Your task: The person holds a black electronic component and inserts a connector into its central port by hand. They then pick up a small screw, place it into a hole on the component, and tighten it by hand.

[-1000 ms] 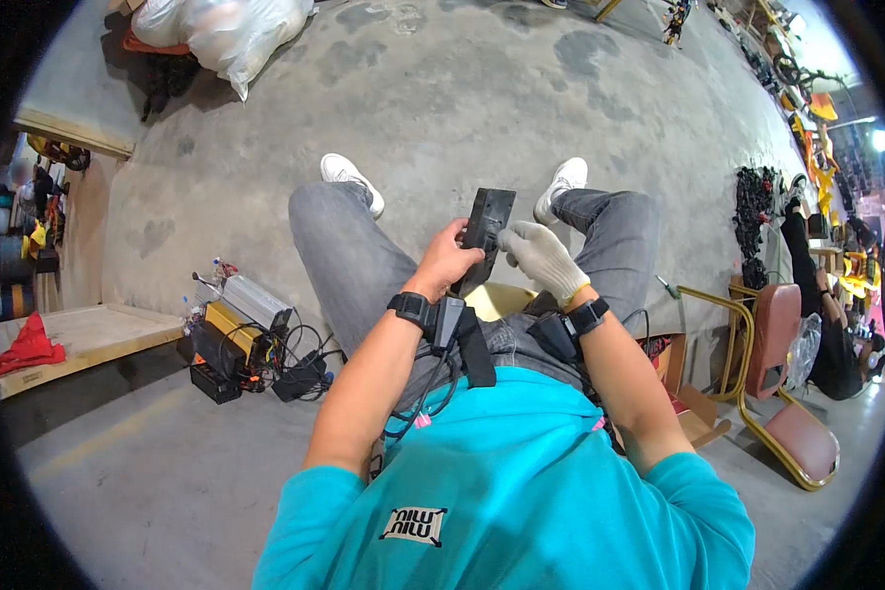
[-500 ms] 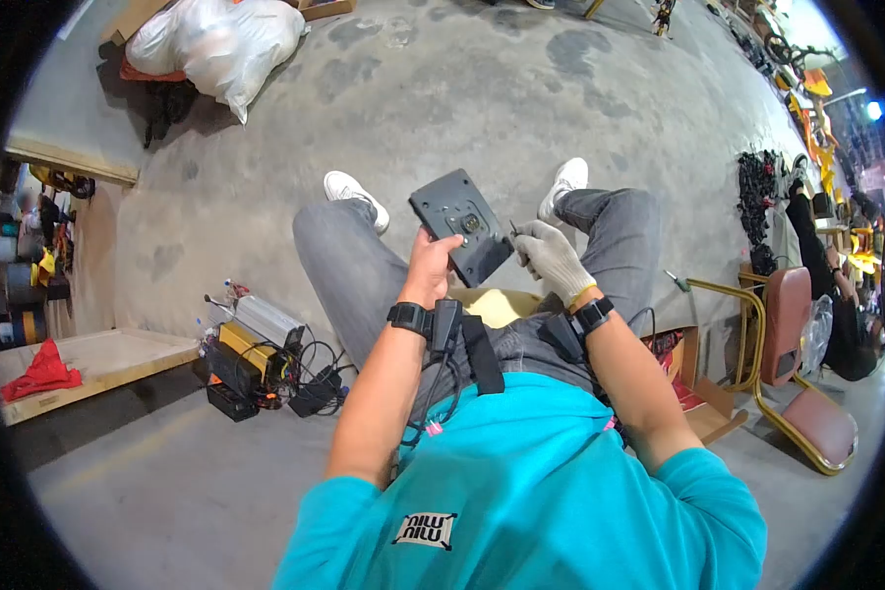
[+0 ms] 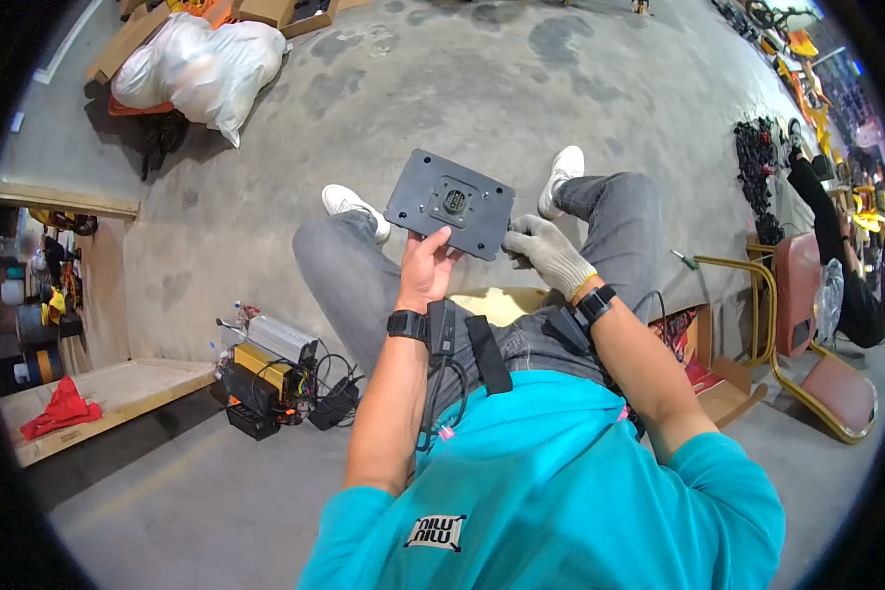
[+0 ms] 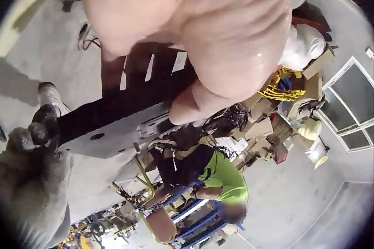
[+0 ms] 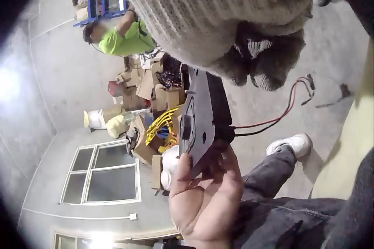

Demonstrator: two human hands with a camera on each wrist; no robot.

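In the head view my bare left hand (image 3: 429,270) grips a flat black rectangular plate (image 3: 477,185) by its near edge, thumb on the face. The plate is tilted up over the lap, with holes at its corners and a round connector (image 3: 454,202) in a raised middle mount. A red and a black wire (image 5: 285,117) run from its edge in the right wrist view. My right hand (image 3: 549,253), in a white knit glove with dirty fingertips, has its fingers curled right at the plate's right edge. I cannot tell whether those fingers pinch anything.
Silver and yellow boxes with tangled cables (image 3: 280,369) lie on the floor at left, beside a wooden platform (image 3: 157,385) with a red cloth (image 3: 61,409). A chair (image 3: 824,386) lies tipped over at right near an open carton (image 3: 723,388). White bags (image 3: 202,74) sit far left.
The plate has turned from nearly edge-on to showing its connector face, held in the left hand. The gloved hand has stayed close by its right edge; a thin dark tip showed at its fingers earlier.
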